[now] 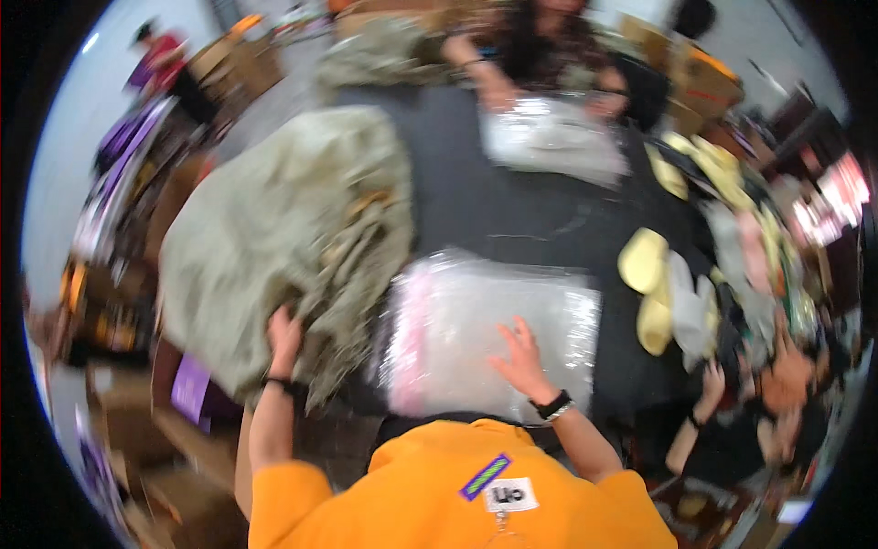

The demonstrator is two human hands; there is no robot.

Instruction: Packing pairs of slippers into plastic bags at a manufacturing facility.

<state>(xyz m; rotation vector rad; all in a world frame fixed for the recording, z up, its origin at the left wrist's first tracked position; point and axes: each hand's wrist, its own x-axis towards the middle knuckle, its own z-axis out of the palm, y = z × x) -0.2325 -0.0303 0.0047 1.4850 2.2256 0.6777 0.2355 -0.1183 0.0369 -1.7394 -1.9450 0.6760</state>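
A large grey-green woven sack (274, 210) with a frayed, crumpled mouth lies on the left of the dark table. My left hand (284, 346) is at the near edge of this sack, its fingers closed on the cloth; blur hides the fingertips. In front of me lies a stack of clear plastic bags (457, 320) with a pink strip along its left side. Over the right part of the stack, my right hand (521, 359) has its fingers spread and holds nothing. Whether it touches the top bag cannot be told.
Across the dark table (448, 201), a person handles another pile of clear bags (549, 142). Yellow slippers (651, 284) and white ones (686, 306) lie along the right edge, near other people's hands. Cardboard boxes (192, 485) stand at the lower left.
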